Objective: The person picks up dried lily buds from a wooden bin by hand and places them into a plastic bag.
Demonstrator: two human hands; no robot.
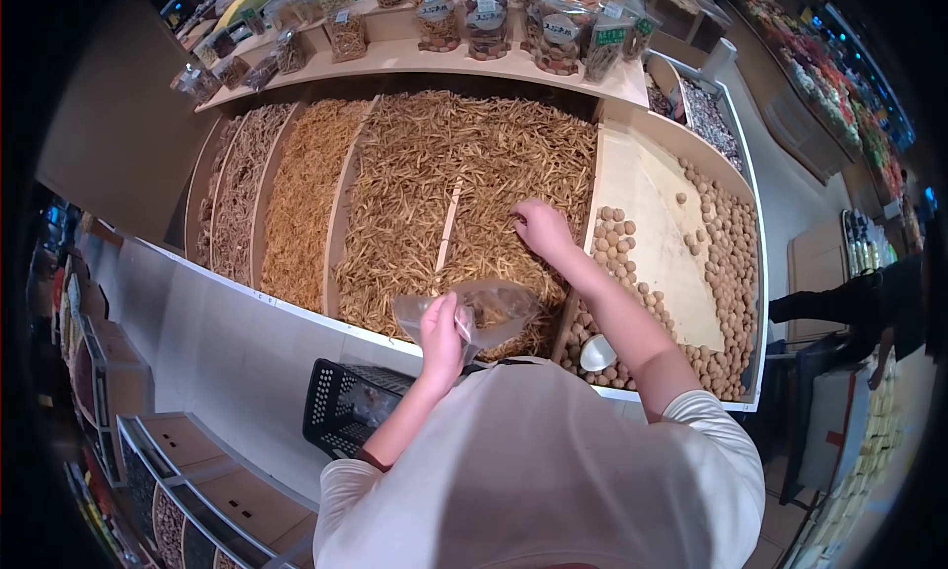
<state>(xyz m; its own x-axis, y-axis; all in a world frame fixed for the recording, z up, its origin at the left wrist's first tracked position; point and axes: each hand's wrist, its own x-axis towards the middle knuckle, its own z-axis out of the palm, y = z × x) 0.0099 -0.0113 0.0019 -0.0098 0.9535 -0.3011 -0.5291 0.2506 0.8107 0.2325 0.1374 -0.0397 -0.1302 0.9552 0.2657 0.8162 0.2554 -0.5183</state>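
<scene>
Left hand [443, 340]: we're gripping a clear bag [506, 307] over the near edge of the wide bin [449, 225] of brown strips [405, 164]; fill unclear. Right hand [541, 229]: curled at the strips, can't tell if we hold any. Right bin [652, 213]: round brown pieces [731, 273], white scoop [597, 353]. Next bin left: yellow shreds [308, 189].

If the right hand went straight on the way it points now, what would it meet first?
Most likely the dried strips just ahead of the right hand; depth is unclear, so it may already be touching them.
</scene>
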